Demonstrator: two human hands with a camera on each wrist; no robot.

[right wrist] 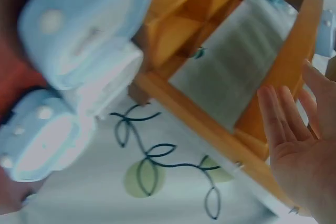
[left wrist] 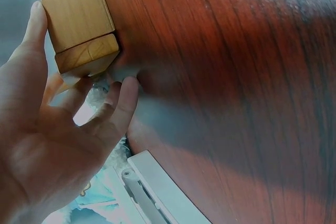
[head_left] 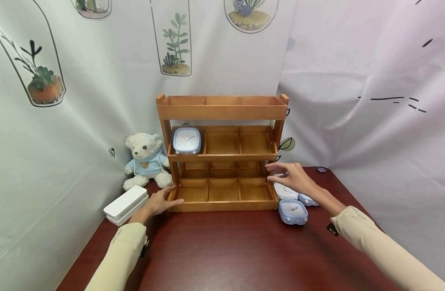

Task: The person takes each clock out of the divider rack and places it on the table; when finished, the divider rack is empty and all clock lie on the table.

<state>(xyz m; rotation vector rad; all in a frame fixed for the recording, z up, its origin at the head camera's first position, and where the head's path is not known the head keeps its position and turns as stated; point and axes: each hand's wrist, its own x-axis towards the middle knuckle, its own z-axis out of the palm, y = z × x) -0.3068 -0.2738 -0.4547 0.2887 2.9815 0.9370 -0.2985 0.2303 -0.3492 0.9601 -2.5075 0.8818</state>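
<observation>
A tiered wooden rack (head_left: pixel 222 207) with divided compartments stands on the table. My left hand (head_left: pixel 158 203) holds its lower left front corner, with the thumb along the front board and the fingers by the side. In the left wrist view, some of those fingers pass behind the wooden end. Beside the rack's right side, my right hand (head_left: pixel 294 178) is raised with its fingers apart and nothing held. A blue alarm clock (head_left: pixel 187 140) sits in the middle tier's left compartment. Below my right hand lie a white clock (head_left: pixel 285 191) and blue clocks (head_left: pixel 292 212), partly overlapping in view.
A white teddy bear (head_left: pixel 144 159) in a blue hoodie sits left of the rack. White flat boxes (head_left: pixel 126 204) are stacked near my left wrist. A small round shiny object (head_left: pixel 321 169) lies at the back right of the dark red table (head_left: pixel 222 250). Printed cloth hangs behind.
</observation>
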